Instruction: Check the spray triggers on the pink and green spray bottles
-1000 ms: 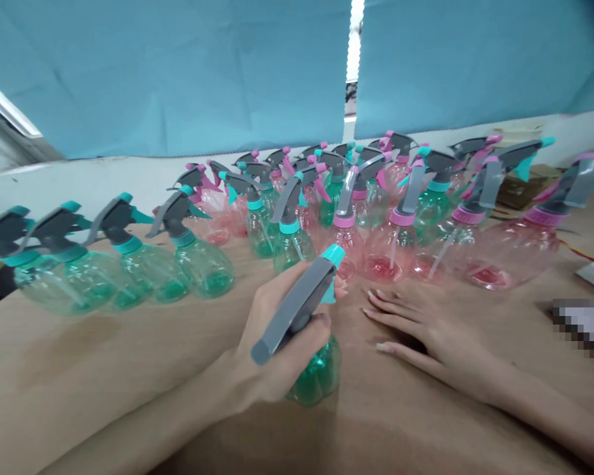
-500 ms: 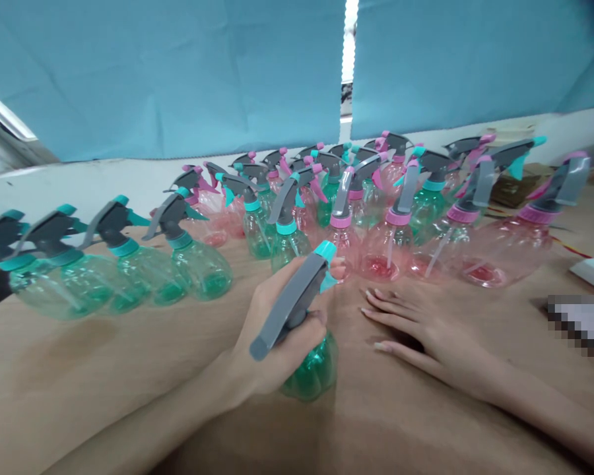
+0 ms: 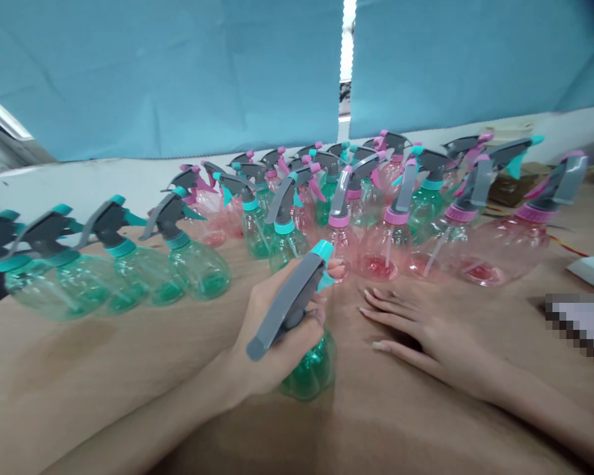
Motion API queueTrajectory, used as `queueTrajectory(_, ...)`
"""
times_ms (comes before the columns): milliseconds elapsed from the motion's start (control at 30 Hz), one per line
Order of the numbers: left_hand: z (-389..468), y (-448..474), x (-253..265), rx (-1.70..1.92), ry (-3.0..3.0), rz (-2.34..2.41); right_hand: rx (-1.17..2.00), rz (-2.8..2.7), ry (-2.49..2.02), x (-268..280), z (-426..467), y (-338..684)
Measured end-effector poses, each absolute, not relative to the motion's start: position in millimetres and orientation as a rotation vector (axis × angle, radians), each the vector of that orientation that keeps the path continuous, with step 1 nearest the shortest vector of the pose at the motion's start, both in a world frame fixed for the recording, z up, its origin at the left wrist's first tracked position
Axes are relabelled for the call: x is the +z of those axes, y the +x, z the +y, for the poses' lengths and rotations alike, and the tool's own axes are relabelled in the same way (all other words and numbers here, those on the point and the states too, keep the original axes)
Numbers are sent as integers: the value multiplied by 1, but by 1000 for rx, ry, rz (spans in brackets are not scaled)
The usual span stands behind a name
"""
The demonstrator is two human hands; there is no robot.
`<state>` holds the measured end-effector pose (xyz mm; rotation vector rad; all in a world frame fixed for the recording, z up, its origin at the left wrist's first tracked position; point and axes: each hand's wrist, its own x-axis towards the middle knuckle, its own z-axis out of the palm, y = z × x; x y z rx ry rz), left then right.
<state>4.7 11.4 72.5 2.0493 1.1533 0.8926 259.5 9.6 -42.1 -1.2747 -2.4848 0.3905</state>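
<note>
My left hand point(image 3: 272, 330) is wrapped round the neck of a green spray bottle point(image 3: 309, 373) with a grey trigger head and turquoise nozzle. The bottle is near the front middle of the wooden table point(image 3: 386, 422), and the fingers hide its collar. Palm down, my right hand point(image 3: 416, 330) lies on the tabletop with fingers spread and nothing in it. Just beyond its fingertips stands a pink spray bottle point(image 3: 382, 254) with a pink collar.
Several green spray bottles point(image 3: 200, 267) line the left side. A crowded group of pink and green ones fills the back, with another pink bottle point(image 3: 512, 244) at its right end. A blurred-out flat object point(image 3: 584, 326) lies at far right. Blue sheeting point(image 3: 178, 79) hangs behind.
The view has shifted very slightly. Both hands and the held spray bottle stay in practically the same place.
</note>
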Motion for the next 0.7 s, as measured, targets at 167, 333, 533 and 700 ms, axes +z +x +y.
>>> queueTrajectory(167,11,5,74,927,1933,1090,372,-2484,-1281,-44,10,259)
queueTrajectory(333,12,5,72,935,1888,1095,383,-2471,-1265,-45,10,260)
queueTrajectory(533,12,6,71,959,1907,1084,352,-2507,-1279,-43,10,260)
queueTrajectory(700,13,6,71,942,1929,1106,368,-2500,-1268,-45,10,260)
